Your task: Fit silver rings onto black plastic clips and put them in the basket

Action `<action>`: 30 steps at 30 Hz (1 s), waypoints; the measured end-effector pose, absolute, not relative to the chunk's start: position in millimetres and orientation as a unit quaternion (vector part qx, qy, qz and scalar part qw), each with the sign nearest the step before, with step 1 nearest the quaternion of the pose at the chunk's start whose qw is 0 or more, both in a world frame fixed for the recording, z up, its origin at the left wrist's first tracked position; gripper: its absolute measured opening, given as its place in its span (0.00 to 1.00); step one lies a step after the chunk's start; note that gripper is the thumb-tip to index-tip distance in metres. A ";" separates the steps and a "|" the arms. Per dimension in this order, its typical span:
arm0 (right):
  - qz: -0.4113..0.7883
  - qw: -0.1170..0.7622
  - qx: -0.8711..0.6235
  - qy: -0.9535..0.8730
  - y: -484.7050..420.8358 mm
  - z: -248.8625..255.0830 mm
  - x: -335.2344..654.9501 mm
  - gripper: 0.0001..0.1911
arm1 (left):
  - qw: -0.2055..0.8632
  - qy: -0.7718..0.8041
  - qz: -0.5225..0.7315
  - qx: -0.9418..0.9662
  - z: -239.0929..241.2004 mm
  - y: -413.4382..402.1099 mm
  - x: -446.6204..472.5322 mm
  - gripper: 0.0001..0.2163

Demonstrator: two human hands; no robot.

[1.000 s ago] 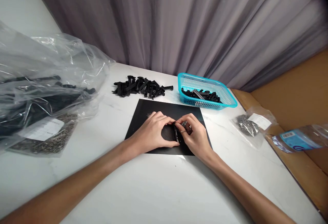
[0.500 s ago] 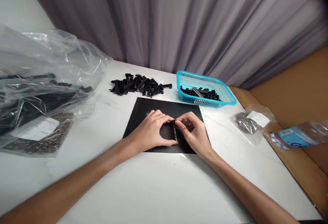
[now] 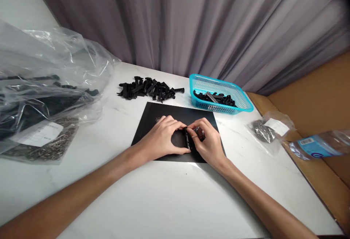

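My left hand (image 3: 160, 139) and my right hand (image 3: 207, 142) meet over a black mat (image 3: 153, 118) on the white table. Between them stands a small black plastic clip (image 3: 187, 139), pinched top and bottom by my left thumb and fingers. The fingertips of my right hand are pressed together at the clip's upper end, with small silvery metal pieces (image 3: 198, 132) showing among them. A few tiny metal bits (image 3: 158, 119) lie on the mat just beyond my left hand.
A heap of black plastic clips (image 3: 147, 89) lies behind the mat. A turquoise basket (image 3: 241, 102) at back right holds more black parts. Large clear bags (image 3: 43, 86) fill the left side. A small bag of metal parts (image 3: 264, 131) and a plastic bottle (image 3: 317, 147) lie right, by cardboard.
Both hands stay on the clip over the mat; the fingers shift only slightly. The view has drifted a little.
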State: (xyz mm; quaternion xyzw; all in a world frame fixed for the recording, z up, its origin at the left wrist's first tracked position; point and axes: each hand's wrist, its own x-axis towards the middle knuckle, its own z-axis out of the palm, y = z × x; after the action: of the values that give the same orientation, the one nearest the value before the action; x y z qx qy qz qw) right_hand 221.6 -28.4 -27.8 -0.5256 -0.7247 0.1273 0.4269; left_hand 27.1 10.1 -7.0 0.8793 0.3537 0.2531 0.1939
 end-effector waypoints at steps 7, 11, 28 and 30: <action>0.026 0.383 -0.539 -0.750 -31.0 -28.5 220.2 0.06 | 0.195 0.355 0.255 0.878 -6.9 10.4 26.7 0.26; -0.012 0.374 -0.523 -0.766 -30.2 -29.7 221.0 0.09 | 0.193 0.357 0.247 0.880 -7.0 10.7 26.9 0.25; 0.127 0.418 -0.496 -0.750 -30.5 -15.8 240.6 0.11 | 0.186 0.357 0.248 0.881 -8.2 11.5 26.6 0.27; 0.136 0.424 -0.493 -0.748 -28.0 -15.9 244.5 0.10 | 0.185 0.359 0.244 0.882 -8.3 11.7 26.6 0.27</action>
State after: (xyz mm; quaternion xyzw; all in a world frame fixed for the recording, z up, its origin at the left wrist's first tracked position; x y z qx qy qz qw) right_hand 244.5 -28.0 -15.9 -0.4926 -0.7476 0.1357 0.4244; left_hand 26.6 11.7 -8.3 0.8815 0.3593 0.2443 0.1849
